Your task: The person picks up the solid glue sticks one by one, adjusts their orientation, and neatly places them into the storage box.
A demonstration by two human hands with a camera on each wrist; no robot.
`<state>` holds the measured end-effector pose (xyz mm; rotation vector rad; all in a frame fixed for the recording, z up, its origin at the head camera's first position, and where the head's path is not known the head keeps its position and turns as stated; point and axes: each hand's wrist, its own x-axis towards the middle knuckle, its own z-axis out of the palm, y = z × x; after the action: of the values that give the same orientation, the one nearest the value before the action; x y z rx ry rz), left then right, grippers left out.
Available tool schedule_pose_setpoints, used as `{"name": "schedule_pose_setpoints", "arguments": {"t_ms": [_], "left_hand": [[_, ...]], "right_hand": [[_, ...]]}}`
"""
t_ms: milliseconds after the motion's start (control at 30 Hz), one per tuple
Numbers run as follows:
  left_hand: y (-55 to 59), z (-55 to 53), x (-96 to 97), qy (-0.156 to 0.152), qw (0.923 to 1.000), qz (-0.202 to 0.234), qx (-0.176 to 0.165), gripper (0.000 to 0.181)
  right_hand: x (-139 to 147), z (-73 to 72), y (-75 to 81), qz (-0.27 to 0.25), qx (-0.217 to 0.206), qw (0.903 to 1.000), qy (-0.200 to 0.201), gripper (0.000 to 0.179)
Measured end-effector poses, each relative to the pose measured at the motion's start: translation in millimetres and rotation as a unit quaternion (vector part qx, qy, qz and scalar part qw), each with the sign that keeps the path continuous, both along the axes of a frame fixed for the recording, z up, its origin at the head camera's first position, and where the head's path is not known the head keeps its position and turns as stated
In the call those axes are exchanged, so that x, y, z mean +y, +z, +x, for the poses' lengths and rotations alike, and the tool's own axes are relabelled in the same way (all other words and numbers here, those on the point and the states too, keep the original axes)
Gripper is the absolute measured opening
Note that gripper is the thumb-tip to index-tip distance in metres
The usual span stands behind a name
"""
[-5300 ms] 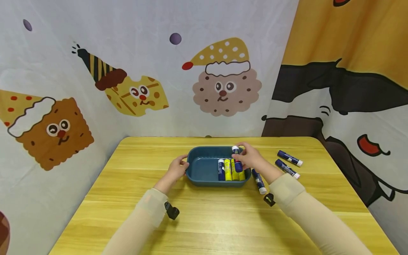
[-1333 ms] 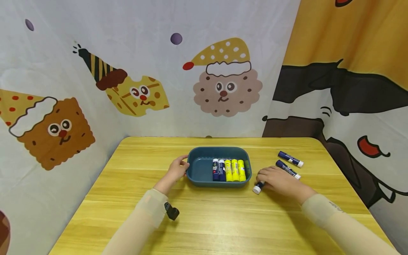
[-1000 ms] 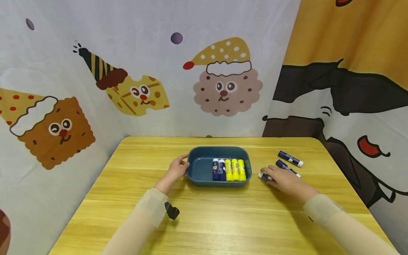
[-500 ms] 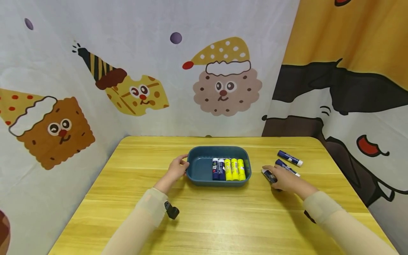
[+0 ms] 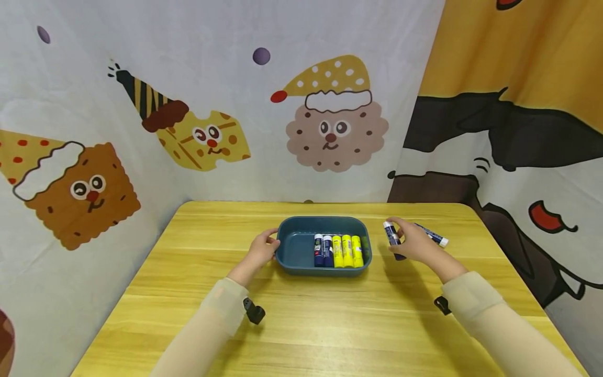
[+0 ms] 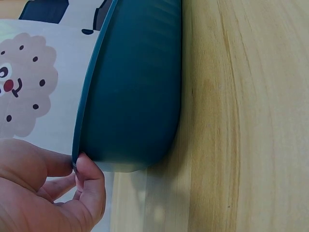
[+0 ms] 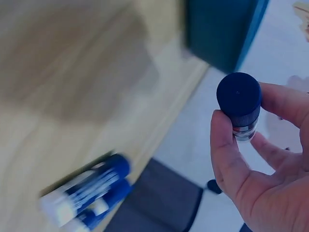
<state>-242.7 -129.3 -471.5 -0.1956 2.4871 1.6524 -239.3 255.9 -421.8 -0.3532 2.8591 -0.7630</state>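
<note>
Right fingers (image 7: pixel 223 145) slightly apart around blue stick (image 7: pixel 239 99), left fingers (image 6: pixel 91 181) on tray (image 6: pixel 133 96)

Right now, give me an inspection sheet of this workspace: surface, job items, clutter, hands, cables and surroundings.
Surface: wood-grain table.
Job items: blue tray holding two dark-blue sticks and three yellow sticks, side by side; two loose sticks, dark blue, on the table.
Clutter: nothing seen.
Left hand: fingers pinch the tray's left rim.
Right hand: fingers grip a white-capped blue stick above the table.
Cables: nothing seen.
Surroundings: cartoon-print backdrop.
</note>
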Motion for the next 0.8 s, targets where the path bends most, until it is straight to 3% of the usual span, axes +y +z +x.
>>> {"name": "schedule_pose_setpoints", "arguments": {"t_ms": [133, 300, 567, 800], "left_hand": [[-2.5, -1.4, 0.4, 0.0, 1.0, 0.002, 0.005, 0.042], [-3.3, -2.4, -0.1, 0.0, 1.0, 0.003, 0.005, 0.042], [-0.9, -2.4, 0.2, -0.003, 1.0, 0.003, 0.002, 0.043], [-1.9, -2.6, -0.3, 0.0, 1.0, 0.002, 0.007, 0.043]], "right_hand": [[-20, -4.0, 11.5, -0.023, -0.024, 0.9994, -0.004, 0.075], [-53, -7.0, 18.6, -0.035, -0.023, 0.9991, 0.003, 0.075], [-110, -12.9, 18.8, -0.08, -0.077, 0.9938, -0.005, 0.076], [-159, -15.5, 8.5, -0.03, -0.068, 0.997, -0.021, 0.076]]}}
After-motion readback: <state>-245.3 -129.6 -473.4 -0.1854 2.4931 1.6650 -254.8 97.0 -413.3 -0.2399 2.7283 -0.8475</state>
